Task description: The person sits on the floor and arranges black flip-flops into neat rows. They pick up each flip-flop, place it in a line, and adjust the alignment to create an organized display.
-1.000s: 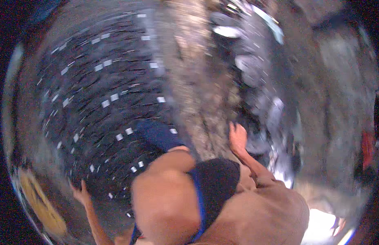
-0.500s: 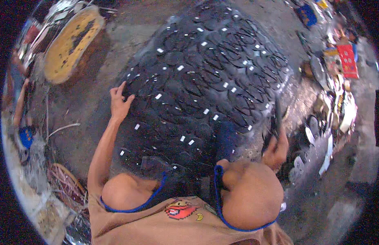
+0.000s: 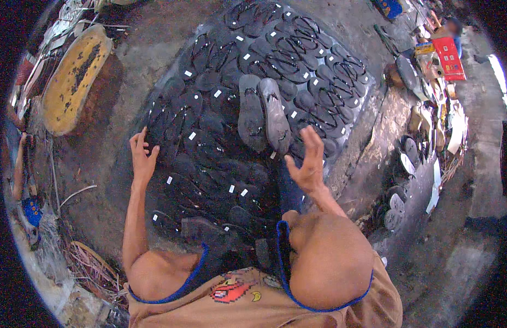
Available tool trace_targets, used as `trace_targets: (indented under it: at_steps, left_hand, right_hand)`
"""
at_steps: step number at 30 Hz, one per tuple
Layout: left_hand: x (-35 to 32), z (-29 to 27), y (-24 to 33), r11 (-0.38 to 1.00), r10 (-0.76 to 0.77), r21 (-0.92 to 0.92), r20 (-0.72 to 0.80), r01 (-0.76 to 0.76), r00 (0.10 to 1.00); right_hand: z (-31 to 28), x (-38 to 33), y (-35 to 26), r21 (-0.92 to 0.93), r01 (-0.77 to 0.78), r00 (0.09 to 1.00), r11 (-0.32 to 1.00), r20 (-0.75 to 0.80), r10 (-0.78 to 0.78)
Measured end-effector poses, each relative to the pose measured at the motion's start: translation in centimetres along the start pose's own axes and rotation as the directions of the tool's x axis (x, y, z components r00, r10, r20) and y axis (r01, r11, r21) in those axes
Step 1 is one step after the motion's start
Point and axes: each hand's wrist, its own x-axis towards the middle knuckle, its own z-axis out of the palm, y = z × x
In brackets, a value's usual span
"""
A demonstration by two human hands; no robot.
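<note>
A wide spread of black flip-flops (image 3: pixel 210 120), many bearing small white tags, covers the ground in front of me. My left hand (image 3: pixel 143 156) hovers at its left edge, fingers apart and holding nothing. My right hand (image 3: pixel 309 161) is also open, thumb and fingers spread, just right of a pair of dark grey flip-flops. The left one of the pair (image 3: pixel 252 109) and the right one (image 3: pixel 275 115) show side by side over the others, the right one tilted. I cannot tell whether this pair rests on the pile or is still in the air.
A long yellow tray (image 3: pixel 57 109) with dark bits in it lies at the far left. Along the right are loose soles (image 3: pixel 395 205), scraps and a red panel (image 3: pixel 448 57). A person (image 3: pixel 454 27) is partly visible at the far right; another person's arm (image 3: pixel 19 164) shows at the left edge.
My right hand has swung from the right side, where it held a dark, blurred item, in over the flip-flops and opened. The grey pair now shows there. My left hand shifted slightly left.
</note>
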Motion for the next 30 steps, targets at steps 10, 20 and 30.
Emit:
trace_targets:
  at_steps: [10, 20, 30]
  left_hand:
    - [-0.3, 1.0, 1.1, 1.0, 0.013, -0.022, -0.039, -0.014, 0.999]
    - [-0.2, 2.8, -2.3, 0.988, 0.025, -0.152, -0.023, -0.029, 0.999]
    - [0.7, 2.8, -3.7, 0.994, 0.095, 0.044, 0.01, -0.095, 0.995]
  right_hand:
    - [4.8, 1.9, 3.0, -0.056, 0.139, 0.988, 0.989, 0.077, -0.135]
    - [-5.3, -2.5, 4.0, 0.073, -0.161, 0.94, 0.984, -0.292, 0.175]
    - [-11.9, -25.2, 10.1, -0.612, -0.509, 0.845, 0.605, -0.224, 0.485]
